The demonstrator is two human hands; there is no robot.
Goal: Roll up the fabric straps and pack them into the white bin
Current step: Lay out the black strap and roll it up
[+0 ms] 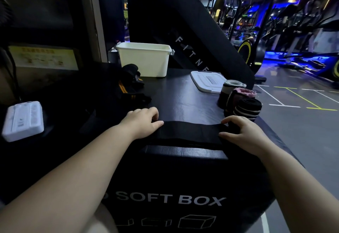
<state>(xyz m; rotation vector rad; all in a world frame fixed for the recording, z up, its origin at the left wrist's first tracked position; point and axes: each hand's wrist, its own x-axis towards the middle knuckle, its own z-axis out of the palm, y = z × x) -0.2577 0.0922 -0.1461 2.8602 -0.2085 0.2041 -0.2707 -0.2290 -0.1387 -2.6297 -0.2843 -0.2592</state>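
Nearest, front face of black padded box [183, 177], lettered SOFT BOX in white. Flat across near edge of its top, black strap [189, 132], stretched sideways between both hands. Left hand [142, 121] on strap's left end, thumb laid along fabric, fingers curled over far edge, gripping. Right hand [242, 133] on strap's other end, thumb and curled fingers pinching fabric. Just beyond, at right edge of top, three rolled straps [242, 95] standing close together: grey-topped, pink, black with pale stripes. Behind those, white lid [207, 81] lying flat. Farther back, near middle, white bin [145, 59], upright, inside hidden from this angle. Left of bin, loose heap of dark straps [128, 86] with orange stripes, unrolled. Far left, white device [23, 121], resting place too dark to tell
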